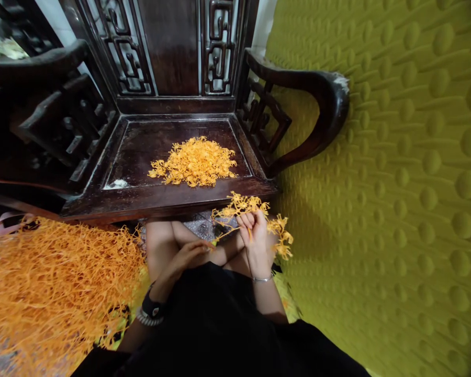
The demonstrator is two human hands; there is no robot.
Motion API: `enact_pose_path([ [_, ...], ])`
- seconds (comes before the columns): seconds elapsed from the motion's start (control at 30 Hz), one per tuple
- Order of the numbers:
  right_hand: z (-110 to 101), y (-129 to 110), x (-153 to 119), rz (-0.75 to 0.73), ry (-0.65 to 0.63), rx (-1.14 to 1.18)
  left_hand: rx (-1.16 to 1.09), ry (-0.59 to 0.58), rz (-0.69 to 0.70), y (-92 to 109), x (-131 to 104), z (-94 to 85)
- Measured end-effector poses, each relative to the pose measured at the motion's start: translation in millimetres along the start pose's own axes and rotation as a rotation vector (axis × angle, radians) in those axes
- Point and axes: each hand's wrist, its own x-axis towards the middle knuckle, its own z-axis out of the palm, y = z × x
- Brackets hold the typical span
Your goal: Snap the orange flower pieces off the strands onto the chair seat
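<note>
My right hand (255, 238) is closed around a branching bunch of orange plastic pieces (246, 207) just below the front edge of a dark carved wooden chair (180, 196). My left hand (188, 257) rests over my knees and pinches one thin orange strand (220, 238) that runs across to the bunch. On the chair seat lies a pile of small orange pieces (194, 161). A large tangled heap of orange strands (51, 285) fills the lower left, beside my left arm.
A yellow-green padded surface with round bumps (396, 209) covers the whole right side. The chair's curved armrest (317, 89) juts toward it. A small white scrap (116, 184) lies on the seat's left part. My lap is covered in black cloth (220, 324).
</note>
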Motion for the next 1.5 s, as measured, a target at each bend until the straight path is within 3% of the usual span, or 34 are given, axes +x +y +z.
enact_pose_path([
  [0.17, -1, -13, -6, -0.066, 0.010, 0.030, 0.148, 0.099, 0.121, 16, -5, 8.7],
  [0.33, 3, -23, -13, -0.085, -0.009, -0.011, 0.312, 0.258, 0.409, 45, -18, 30.9],
  [0.47, 11, -23, -19, -0.071, -0.049, -0.060, 0.472, 0.226, 0.559, 61, -15, 48.4],
  [0.57, 16, -19, -21, -0.062, -0.075, -0.093, 0.467, 0.148, 0.609, 66, -6, 59.8],
  [0.63, 18, -18, -23, -0.060, -0.090, -0.113, 0.435, 0.151, 0.602, 65, 0, 66.4],
  [0.8, 14, -16, -23, -0.069, -0.123, -0.159, 0.261, 0.200, 0.417, 59, 7, 75.9],
  [0.93, 7, -13, -22, -0.066, -0.132, -0.192, 0.111, 0.174, 0.438, 60, 5, 74.1],
  [1.23, 0, -18, -18, -0.096, -0.111, -0.231, 0.039, 0.161, 0.476, 68, 0, 64.2],
  [1.4, -6, -19, -19, -0.104, -0.096, -0.282, -0.109, 0.269, 0.423, 65, 4, 67.9],
  [1.5, -13, -21, -30, -0.080, -0.117, -0.348, -0.150, 0.373, 0.473, 68, 6, 61.4],
])
